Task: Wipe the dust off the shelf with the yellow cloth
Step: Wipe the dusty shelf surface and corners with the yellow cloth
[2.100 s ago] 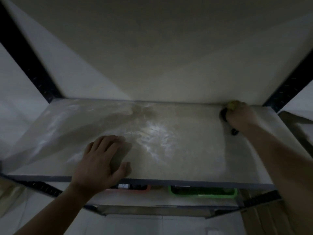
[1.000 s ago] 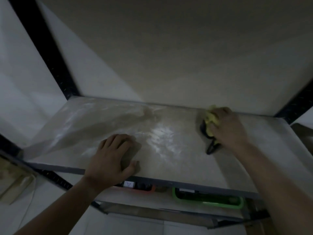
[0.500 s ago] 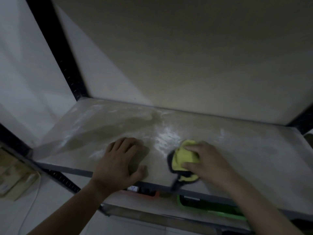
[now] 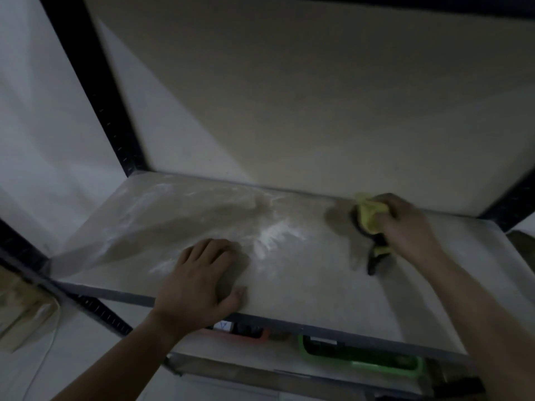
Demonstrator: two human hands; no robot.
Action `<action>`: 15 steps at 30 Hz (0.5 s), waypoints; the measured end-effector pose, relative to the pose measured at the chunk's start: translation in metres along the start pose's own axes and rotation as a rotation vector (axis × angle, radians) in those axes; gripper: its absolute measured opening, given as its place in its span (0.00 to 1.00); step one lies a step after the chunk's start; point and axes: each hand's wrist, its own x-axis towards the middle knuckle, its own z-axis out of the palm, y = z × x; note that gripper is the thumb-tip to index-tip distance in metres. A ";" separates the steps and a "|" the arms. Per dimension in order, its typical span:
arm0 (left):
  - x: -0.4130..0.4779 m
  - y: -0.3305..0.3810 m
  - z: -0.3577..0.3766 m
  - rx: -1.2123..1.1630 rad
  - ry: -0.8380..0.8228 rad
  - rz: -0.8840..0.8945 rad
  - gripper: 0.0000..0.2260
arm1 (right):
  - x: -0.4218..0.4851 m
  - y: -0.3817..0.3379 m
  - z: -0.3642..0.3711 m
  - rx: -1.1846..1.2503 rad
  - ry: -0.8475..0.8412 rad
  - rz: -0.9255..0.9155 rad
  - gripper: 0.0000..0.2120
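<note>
The fingers (image 4: 386, 219) of the right hand (image 4: 408, 230) are curled round the yellow cloth (image 4: 369, 217), bunched on the shelf (image 4: 304, 287) near its back edge. The cloth looks soft and light, so a bunched grip from above should suit it. The left hand (image 4: 197, 282) lies flat near the front edge, holding nothing. White dust (image 4: 275, 234) lies between the 2 hands. A green tray (image 4: 359, 364) sits below, out of the way.

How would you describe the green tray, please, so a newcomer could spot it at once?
Find the dusty shelf, then look just beneath its front edge, on the right. The green tray sits there, its bright rim unlike the orange tray to its left.
</note>
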 end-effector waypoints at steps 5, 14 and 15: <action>0.002 0.000 -0.001 -0.006 0.013 0.001 0.25 | 0.002 0.052 0.019 -0.288 0.011 0.107 0.18; 0.000 -0.004 0.004 -0.008 0.031 0.030 0.26 | -0.038 -0.056 0.109 -0.080 -0.147 -0.172 0.23; 0.000 -0.005 0.004 -0.009 0.031 0.037 0.27 | -0.038 -0.067 0.112 -0.008 -0.217 -0.211 0.23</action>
